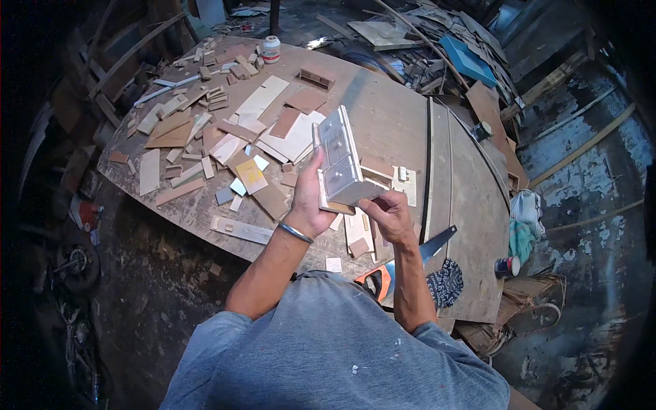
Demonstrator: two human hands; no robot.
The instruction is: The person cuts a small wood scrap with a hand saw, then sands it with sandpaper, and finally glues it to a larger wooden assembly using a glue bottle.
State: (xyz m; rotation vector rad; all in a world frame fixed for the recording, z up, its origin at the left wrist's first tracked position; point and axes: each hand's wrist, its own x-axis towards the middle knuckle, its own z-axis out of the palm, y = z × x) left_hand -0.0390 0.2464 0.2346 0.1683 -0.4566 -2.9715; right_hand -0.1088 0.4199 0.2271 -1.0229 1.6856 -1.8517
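Observation:
A small wooden model cabinet (336, 152), with a pale grey panelled face and light wooden edges, is held tilted above the near part of the worktable. My left hand (311, 199) is closed round its left side, thumb along the edge, with a metal bangle on the wrist. At the lower right corner of the cabinet, my right hand (391, 216) is closed, fingers pinching its edge. The fingertips of that hand are partly hidden. Below my right forearm lies a handsaw (438, 241) with an orange handle, beside a dark patterned cap (445, 283).
Loose wood offcuts and small blocks cover the left of the worktable (393, 109). A white jar (271, 50) stands at the far edge, a small open wooden box (316, 79) nearby. A can (507, 266) sits at the right edge. Scrap boards (383, 34) pile up beyond.

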